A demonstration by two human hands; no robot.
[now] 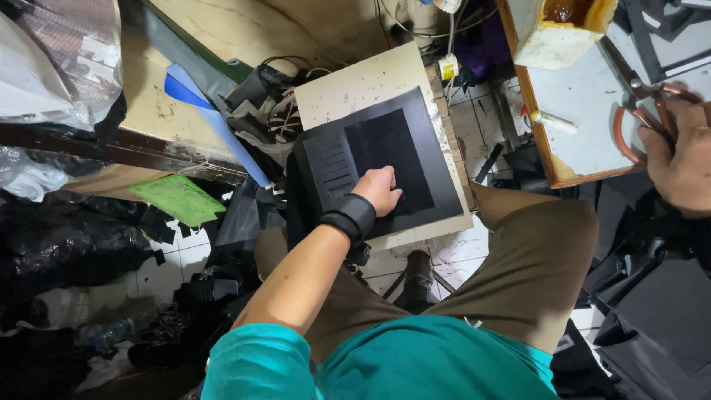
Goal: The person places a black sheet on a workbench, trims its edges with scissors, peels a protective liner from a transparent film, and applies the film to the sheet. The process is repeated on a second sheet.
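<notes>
The person is sitting over a cream board (348, 87) that is resting across the knees, and a black sheet (415, 159) is lying on it, reaching nearly to the board's near and right edges. The left hand (379, 190), a black wrist band (351, 217) behind it, is pressing down on the near part of the sheet, fingers curled narrow and holding nothing. The right hand (679, 159) is lying over the handles of copper-coloured scissors (641, 104) at the right edge of the wooden-rimmed table (539, 144); I cannot tell whether its fingers are closing on them. Judging by this, the sheet is being steadied for cutting, and the next move seems to call for a firm grip on the scissors.
</notes>
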